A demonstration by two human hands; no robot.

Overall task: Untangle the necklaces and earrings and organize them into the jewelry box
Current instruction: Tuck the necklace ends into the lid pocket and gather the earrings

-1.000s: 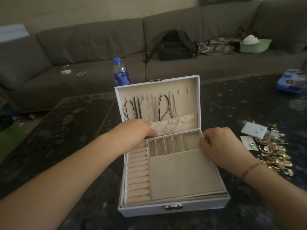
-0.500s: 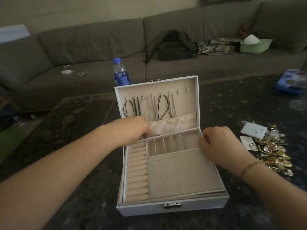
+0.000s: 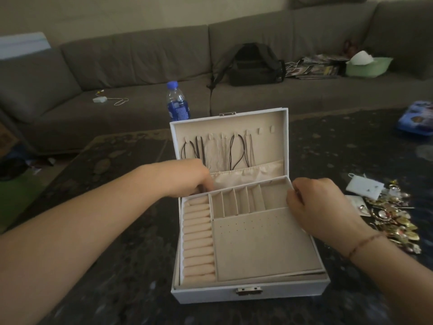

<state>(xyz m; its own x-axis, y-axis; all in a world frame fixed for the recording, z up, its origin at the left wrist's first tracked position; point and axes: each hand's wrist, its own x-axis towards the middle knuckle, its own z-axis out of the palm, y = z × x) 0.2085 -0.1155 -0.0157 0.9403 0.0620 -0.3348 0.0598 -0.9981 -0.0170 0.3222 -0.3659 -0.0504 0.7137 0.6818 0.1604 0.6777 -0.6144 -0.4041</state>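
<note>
My left hand (image 3: 187,178) grips the back-left corner of the tray (image 3: 262,245) in the open jewelry box (image 3: 248,294), mid-table (image 3: 112,266). My right hand (image 3: 316,202) pinches the tray's back-right corner. Earrings (image 3: 393,221) lie heaped just right.

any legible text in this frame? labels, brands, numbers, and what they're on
None can be read.
Water bottle: blue label, print blurred.
Blue box at the table's far right: printed pictures, any lettering too blurred.
Magazines on the sofa: covers too small and dim.
Jewelry box: plain, with a metal clasp and no marking.
White earring cards: no print visible.
</note>
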